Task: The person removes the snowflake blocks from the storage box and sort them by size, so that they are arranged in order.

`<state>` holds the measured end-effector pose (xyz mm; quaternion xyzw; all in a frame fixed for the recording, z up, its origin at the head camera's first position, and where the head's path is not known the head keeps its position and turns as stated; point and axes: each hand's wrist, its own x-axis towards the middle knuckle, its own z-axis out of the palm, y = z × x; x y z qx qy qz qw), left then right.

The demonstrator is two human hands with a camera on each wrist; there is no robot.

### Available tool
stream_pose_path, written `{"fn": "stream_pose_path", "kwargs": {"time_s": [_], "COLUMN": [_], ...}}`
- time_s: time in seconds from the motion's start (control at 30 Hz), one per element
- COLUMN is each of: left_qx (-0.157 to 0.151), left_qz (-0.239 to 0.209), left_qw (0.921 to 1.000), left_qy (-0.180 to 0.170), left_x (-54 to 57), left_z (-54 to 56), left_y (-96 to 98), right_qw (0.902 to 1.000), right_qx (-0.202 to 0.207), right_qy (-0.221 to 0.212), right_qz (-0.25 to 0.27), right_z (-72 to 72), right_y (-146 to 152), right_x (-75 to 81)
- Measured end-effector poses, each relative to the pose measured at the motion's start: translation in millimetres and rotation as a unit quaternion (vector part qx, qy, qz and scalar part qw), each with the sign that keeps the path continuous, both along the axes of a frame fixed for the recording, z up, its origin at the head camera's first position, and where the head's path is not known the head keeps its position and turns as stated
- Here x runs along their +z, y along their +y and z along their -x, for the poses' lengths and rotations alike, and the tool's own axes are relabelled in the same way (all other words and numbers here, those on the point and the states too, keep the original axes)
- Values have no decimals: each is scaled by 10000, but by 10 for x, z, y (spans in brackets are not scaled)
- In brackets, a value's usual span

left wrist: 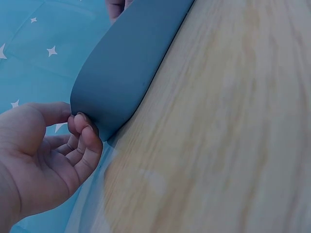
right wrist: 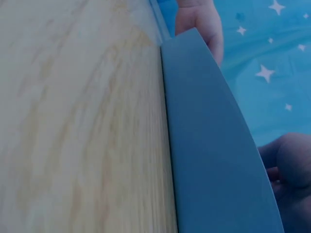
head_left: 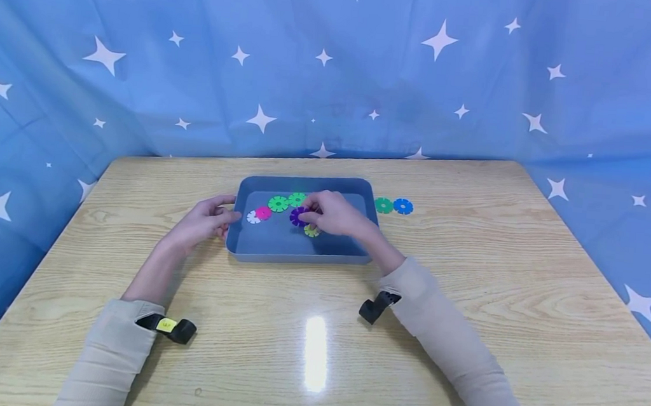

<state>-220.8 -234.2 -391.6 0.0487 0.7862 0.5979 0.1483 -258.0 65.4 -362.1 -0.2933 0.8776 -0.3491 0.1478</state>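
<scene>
A blue-grey rectangular tray (head_left: 275, 258) stands on the wooden table. My left hand (head_left: 203, 222) grips its left wall, thumb over the rim and fingers curled against the outside, as the left wrist view also shows. Over the tray's middle, my right hand (head_left: 333, 213) pinches a purple notched plastic disc (head_left: 297, 217). Close below that disc is a yellow one (head_left: 312, 230). Two green discs (head_left: 278, 204) lie side by side further back, and a pink disc (head_left: 263, 213) overlaps a white disc (head_left: 253, 217) at the left. In the right wrist view the tray wall hides the right fingertips.
Outside the tray's right wall, a green disc (head_left: 384, 205) and a blue disc (head_left: 403, 206) lie on the table (head_left: 472, 240). A blue cloth with white stars (head_left: 310, 100) hangs behind the table. Black straps (head_left: 377, 306) circle both wrists.
</scene>
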Motion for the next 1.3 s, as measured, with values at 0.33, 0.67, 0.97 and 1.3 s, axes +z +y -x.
{"fn": "stream_pose_path", "kwargs": {"time_s": [0.33, 0.67, 0.97, 1.3], "left_qx": [-8, -23, -29, -19], "left_qz": [37, 16, -19, 11], "left_qw": [10000, 10000, 10000, 10000], "left_qy": [12, 16, -2, 16], "left_x": [0, 4, 7, 10], "left_z": [0, -4, -10, 1], "left_y": [-6, -9, -12, -13], "right_qw": [9962, 9861, 9751, 9661], "right_qx": [-637, -1318, -1888, -2394], "right_qy": [326, 468, 468, 441], "right_qz": [498, 893, 1068, 862], "right_z": [61, 122, 149, 196], "right_y": [348, 753, 1067, 1439], "right_x": [53, 121, 135, 105]}}
